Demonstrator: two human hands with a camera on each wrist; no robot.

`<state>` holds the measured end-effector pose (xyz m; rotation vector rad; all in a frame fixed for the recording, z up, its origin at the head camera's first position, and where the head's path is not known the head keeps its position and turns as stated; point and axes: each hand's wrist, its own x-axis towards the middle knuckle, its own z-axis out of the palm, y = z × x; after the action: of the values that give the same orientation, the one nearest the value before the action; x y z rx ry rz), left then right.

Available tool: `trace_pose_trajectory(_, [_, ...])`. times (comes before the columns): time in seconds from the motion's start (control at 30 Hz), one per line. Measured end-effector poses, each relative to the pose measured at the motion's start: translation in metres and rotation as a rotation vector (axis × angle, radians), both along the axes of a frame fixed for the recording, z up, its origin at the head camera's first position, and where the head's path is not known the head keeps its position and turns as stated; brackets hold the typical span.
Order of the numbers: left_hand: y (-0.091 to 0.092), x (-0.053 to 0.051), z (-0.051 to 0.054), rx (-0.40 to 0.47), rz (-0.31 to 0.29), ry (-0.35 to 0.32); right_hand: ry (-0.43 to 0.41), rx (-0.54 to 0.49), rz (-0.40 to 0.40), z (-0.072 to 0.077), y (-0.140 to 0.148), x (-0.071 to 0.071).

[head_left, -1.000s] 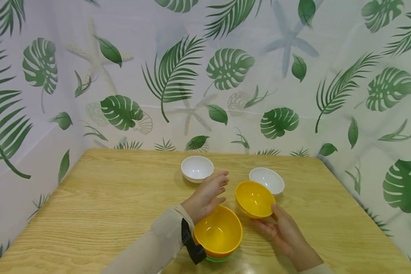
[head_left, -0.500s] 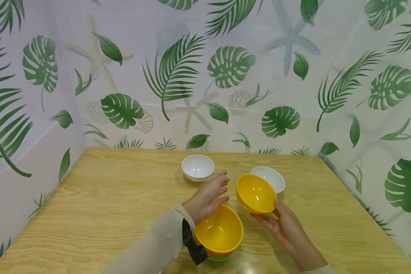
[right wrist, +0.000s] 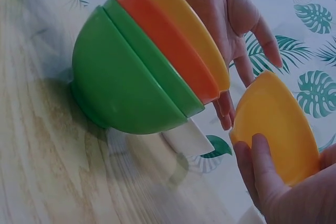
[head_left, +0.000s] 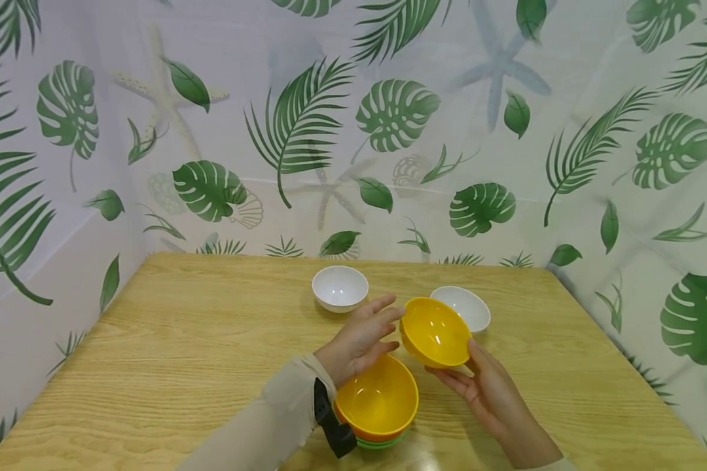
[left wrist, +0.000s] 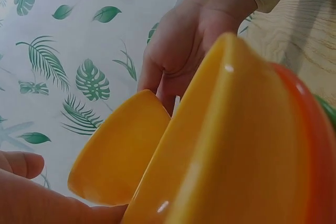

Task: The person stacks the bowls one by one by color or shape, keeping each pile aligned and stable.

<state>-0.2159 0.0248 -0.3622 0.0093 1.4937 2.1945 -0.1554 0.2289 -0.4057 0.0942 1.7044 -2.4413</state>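
My right hand (head_left: 495, 389) grips a yellow bowl (head_left: 435, 335) by its right side, thumb at the rim and fingers beneath. The bowl is tilted and raised off the table. My left hand (head_left: 359, 340) has its fingers extended toward that bowl's left rim; whether they touch it I cannot tell. Below the left hand stands a stack of nested bowls: a yellow bowl (head_left: 380, 402) on top, then an orange bowl (right wrist: 170, 45) and green bowls (right wrist: 126, 74). The left wrist view shows the held bowl (left wrist: 123, 150) beyond the stack's yellow rim.
One white bowl (head_left: 340, 289) sits at the back middle of the wooden table (head_left: 200, 340). Another white bowl (head_left: 468, 307) is behind the held bowl and partly hidden by it. A leaf-patterned cloth (head_left: 306, 216) hangs behind the table and along its sides.
My right hand has lifted the yellow bowl slightly and tilted it, then shifted it a little left. The left hand's fingers have spread and come nearer its rim.
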Motion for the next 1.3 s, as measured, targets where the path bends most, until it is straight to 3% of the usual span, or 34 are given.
trace_pose_trajectory(0.3, [0.003, 0.0, 0.001, -0.014, -0.058, 0.038, 0.064, 0.003, 0.053, 0.007, -0.001, 0.004])
trace_pose_trajectory(0.57, [0.004, 0.0, -0.001, -0.01, -0.101, 0.056, 0.024, 0.048, 0.033, 0.011, -0.008, 0.008])
trace_pose_trajectory(0.9, [0.001, 0.003, -0.002, 0.028, -0.142, 0.039, 0.054, 0.055, 0.059, 0.018, -0.013, 0.013])
trace_pose_trajectory(1.13, [-0.002, 0.007, 0.001, 0.024, -0.137, 0.044, 0.069, 0.065, 0.075, 0.024, -0.014, 0.016])
trace_pose_trajectory(1.3, [-0.002, 0.011, 0.005, 0.015, -0.126, 0.061, 0.127, 0.035, 0.107, 0.025, -0.012, 0.019])
